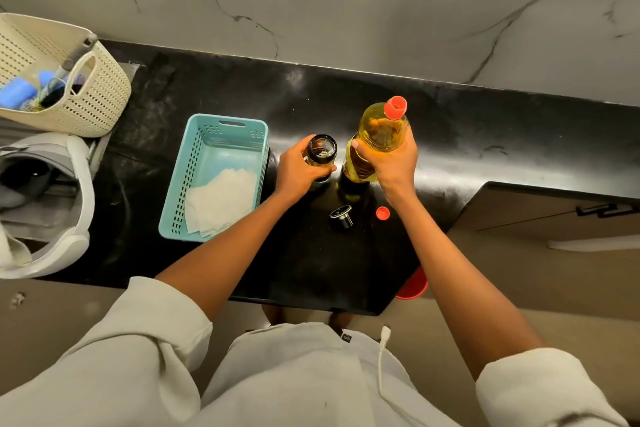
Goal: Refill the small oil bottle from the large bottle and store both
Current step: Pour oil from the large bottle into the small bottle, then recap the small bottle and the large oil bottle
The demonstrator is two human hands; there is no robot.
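Note:
On the black counter [214, 87] my left hand [298, 170] wraps around the small glass oil bottle [322, 150], which stands upright with its mouth uncovered. Just to its right my right hand [393, 163] grips the large bottle of yellow oil [377, 132], upright with a red collar at its neck. The two bottles stand close together, a small gap between them. The small bottle's black spout cap [341, 216] lies on the counter in front of them, and a small red cap [382, 213] lies beside it.
A teal plastic basket [180, 180] holding white paper napkins sits left of the small bottle. A cream perforated basket [104, 94] with utensils stands far left, above a white appliance [79, 218]. A marble wall runs behind; a cabinet [554, 215] juts in at right.

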